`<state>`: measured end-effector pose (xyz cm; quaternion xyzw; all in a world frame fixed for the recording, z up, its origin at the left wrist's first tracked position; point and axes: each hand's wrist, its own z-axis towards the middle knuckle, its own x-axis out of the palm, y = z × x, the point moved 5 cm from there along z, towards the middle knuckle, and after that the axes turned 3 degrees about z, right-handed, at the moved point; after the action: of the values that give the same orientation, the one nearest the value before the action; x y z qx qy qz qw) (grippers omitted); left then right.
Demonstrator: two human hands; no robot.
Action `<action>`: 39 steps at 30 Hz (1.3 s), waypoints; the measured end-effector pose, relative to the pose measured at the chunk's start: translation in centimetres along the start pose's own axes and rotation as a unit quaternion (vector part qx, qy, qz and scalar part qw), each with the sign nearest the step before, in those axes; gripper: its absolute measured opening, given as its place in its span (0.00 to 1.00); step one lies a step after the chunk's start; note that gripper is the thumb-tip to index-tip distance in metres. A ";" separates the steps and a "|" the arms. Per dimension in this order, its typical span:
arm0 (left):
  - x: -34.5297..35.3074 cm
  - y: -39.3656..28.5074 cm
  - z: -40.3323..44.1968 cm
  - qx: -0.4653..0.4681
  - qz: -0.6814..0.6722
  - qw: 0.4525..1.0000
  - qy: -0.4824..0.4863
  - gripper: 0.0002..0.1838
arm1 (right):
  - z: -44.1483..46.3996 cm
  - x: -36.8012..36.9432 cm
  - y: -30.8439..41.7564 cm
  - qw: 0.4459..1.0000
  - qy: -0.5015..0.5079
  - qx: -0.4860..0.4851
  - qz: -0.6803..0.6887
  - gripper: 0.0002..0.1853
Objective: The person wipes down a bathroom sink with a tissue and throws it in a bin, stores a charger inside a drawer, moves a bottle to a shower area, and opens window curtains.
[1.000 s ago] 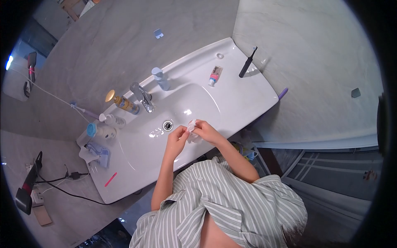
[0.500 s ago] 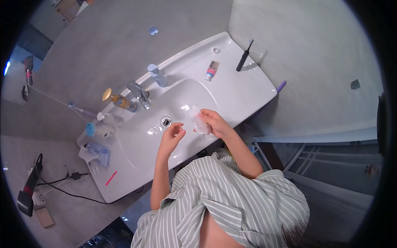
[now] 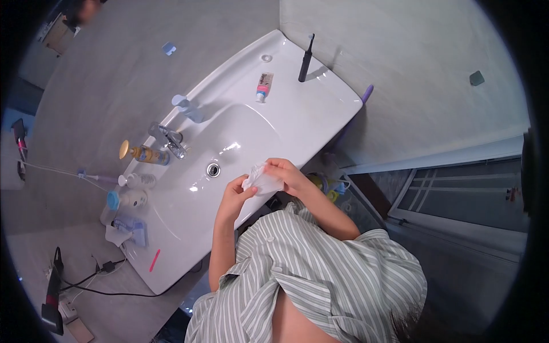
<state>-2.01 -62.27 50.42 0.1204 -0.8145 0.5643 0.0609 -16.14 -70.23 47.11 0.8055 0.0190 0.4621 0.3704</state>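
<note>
A thin white tissue stretches between my two hands, above the front rim of the white washbasin. My left hand pinches its left edge between thumb and fingers. On the other side, my right hand grips the upper right part, fingers curled over it. The tissue looks crumpled at the top and flatter below. Behind it lies the basin bowl with its round drain.
Along the back stand a chrome faucet, a blue pump bottle and a yellow pump bottle. A tissue pack and pink stick lie left. A toothpaste tube and black electric toothbrush are right.
My left hand, earlier apart with nothing visible in it, has moved right and taken hold of the tissue. The tissue is now spread between both hands. The view has shifted.
</note>
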 end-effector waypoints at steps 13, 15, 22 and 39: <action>-0.5 -1.7 3.4 -0.027 0.175 0.982 0.068 0.17 | -4.2 -5.2 8.2 0.930 -0.171 -0.249 0.208 0.12; -2.2 -0.3 3.6 -0.010 0.236 0.972 -0.016 0.17 | -4.6 -10.1 11.5 0.919 -0.202 -0.337 0.021 0.17; -2.2 2.9 3.9 -0.038 0.158 0.985 -0.060 0.14 | 4.1 -17.5 11.9 0.421 -0.141 -0.191 -0.875 0.29; -0.2 2.9 11.1 -0.006 0.233 0.969 -0.087 0.09 | 5.5 -26.2 19.9 0.489 -0.198 -0.090 -0.845 0.33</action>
<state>-2.18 -71.65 43.77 -0.0242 -0.8257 0.5453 -0.1421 -33.16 -97.58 38.60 0.4354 0.5750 -0.2446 0.6480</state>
